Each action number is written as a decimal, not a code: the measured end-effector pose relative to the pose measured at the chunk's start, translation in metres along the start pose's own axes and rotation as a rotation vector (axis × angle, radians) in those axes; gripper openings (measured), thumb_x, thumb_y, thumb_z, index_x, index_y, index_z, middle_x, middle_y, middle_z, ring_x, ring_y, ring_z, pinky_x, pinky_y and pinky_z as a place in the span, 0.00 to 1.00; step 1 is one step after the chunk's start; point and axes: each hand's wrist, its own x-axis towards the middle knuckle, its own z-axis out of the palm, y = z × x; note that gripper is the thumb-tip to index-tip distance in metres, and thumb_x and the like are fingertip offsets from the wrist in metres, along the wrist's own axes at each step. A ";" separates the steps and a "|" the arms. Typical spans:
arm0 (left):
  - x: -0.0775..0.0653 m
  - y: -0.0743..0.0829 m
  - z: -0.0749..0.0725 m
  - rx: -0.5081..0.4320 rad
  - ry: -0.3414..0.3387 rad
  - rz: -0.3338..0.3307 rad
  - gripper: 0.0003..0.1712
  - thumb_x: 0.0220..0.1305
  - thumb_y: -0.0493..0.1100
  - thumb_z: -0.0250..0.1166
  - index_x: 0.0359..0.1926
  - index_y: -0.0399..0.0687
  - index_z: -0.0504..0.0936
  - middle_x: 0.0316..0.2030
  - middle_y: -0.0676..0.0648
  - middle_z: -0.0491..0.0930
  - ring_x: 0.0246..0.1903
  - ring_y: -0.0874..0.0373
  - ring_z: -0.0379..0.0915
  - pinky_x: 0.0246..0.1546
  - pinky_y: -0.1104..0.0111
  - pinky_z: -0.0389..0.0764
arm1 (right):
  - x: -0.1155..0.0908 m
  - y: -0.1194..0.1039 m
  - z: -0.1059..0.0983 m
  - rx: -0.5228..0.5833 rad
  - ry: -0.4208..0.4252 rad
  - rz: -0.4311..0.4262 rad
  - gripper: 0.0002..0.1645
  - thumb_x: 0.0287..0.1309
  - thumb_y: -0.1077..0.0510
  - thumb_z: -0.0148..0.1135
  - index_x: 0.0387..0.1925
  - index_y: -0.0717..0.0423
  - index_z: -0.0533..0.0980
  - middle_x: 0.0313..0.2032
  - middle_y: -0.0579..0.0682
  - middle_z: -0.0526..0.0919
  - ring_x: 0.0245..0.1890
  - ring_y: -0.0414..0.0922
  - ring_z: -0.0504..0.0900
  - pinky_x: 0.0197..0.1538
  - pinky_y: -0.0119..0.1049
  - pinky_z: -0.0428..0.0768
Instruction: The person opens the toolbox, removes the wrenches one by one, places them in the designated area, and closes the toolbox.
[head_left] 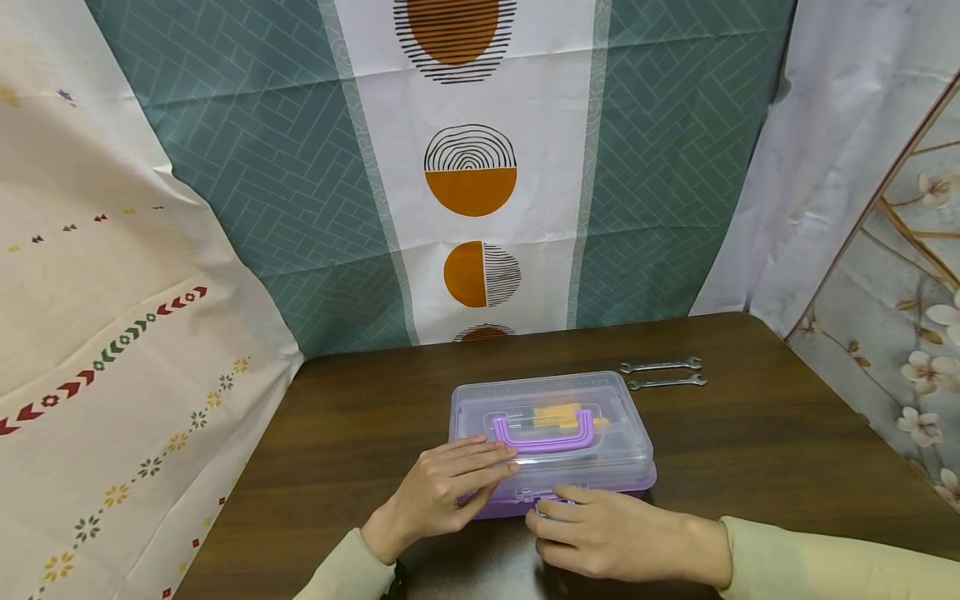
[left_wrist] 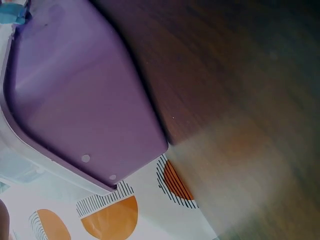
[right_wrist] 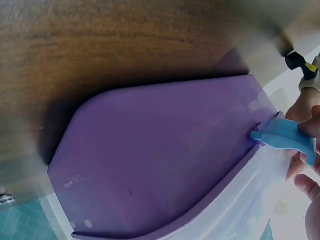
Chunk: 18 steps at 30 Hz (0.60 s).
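A storage box (head_left: 480,400) with a clear lid, a purple base and a purple carry handle (head_left: 551,444) stands on the table, its lid down. My left hand (head_left: 457,487) rests on the lid's front left part with its fingers straight. At the middle of the front, my right hand (head_left: 600,533) pinches the blue latch (right_wrist: 282,136) between curled fingers and thumb. That latch sticks out from the purple wall in the right wrist view. Yellow-handled tools (head_left: 558,415) show through the lid. The left wrist view holds the purple base (left_wrist: 85,95) but little of the hand.
Two open-ended wrenches lie behind the box on the right: an upper wrench (head_left: 660,365) and a lower wrench (head_left: 667,382). The dark wooden table (head_left: 360,417) meets a patterned curtain (head_left: 495,283) at the back. Patterned cloths hang at both sides.
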 end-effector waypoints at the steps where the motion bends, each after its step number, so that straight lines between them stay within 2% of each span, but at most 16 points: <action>1: 0.000 0.000 0.000 0.000 0.000 0.000 0.22 0.64 0.37 0.69 0.60 0.44 0.86 0.59 0.45 0.84 0.60 0.55 0.81 0.63 0.58 0.79 | 0.000 0.001 0.000 -0.005 0.005 0.005 0.20 0.80 0.61 0.40 0.45 0.46 0.81 0.53 0.45 0.81 0.52 0.42 0.79 0.57 0.37 0.81; 10: 0.000 0.000 0.000 0.004 0.002 -0.002 0.19 0.70 0.38 0.64 0.59 0.44 0.86 0.59 0.45 0.84 0.60 0.55 0.81 0.63 0.58 0.79 | -0.001 0.005 -0.003 -0.019 0.014 0.060 0.24 0.79 0.63 0.37 0.47 0.47 0.82 0.54 0.46 0.82 0.54 0.44 0.80 0.56 0.41 0.83; 18: 0.000 0.000 0.000 0.005 -0.001 -0.006 0.20 0.68 0.38 0.66 0.60 0.44 0.86 0.59 0.45 0.84 0.60 0.55 0.80 0.64 0.58 0.79 | -0.003 0.008 -0.005 -0.074 0.003 0.066 0.25 0.79 0.63 0.36 0.47 0.45 0.83 0.54 0.46 0.83 0.53 0.45 0.80 0.56 0.42 0.83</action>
